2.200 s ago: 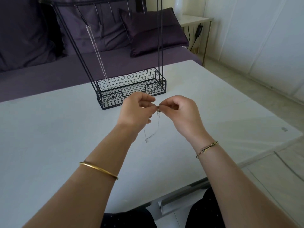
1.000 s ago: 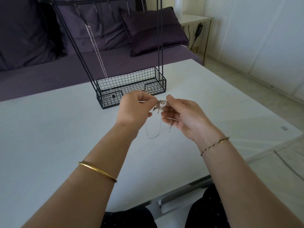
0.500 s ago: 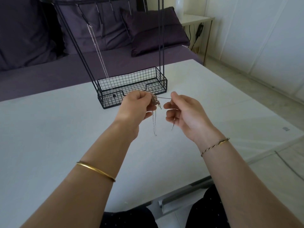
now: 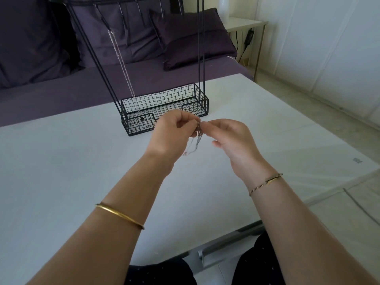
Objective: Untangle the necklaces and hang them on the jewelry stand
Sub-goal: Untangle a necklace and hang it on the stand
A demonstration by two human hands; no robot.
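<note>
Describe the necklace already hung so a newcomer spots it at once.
On the white table stands a black jewelry stand. From a hook on its top bar one thin silver chain hangs down into the mesh basket, unlike the tangled chains pinched between left hand and right hand.

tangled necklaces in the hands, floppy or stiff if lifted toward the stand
Probably very floppy: the tangled necklaces sag in a limp loop below the left hand and right hand pinching them. Likely light, since fingertip pinches alone carry them. The thin links look apt to snag, so hard pulls seem risky.
</note>
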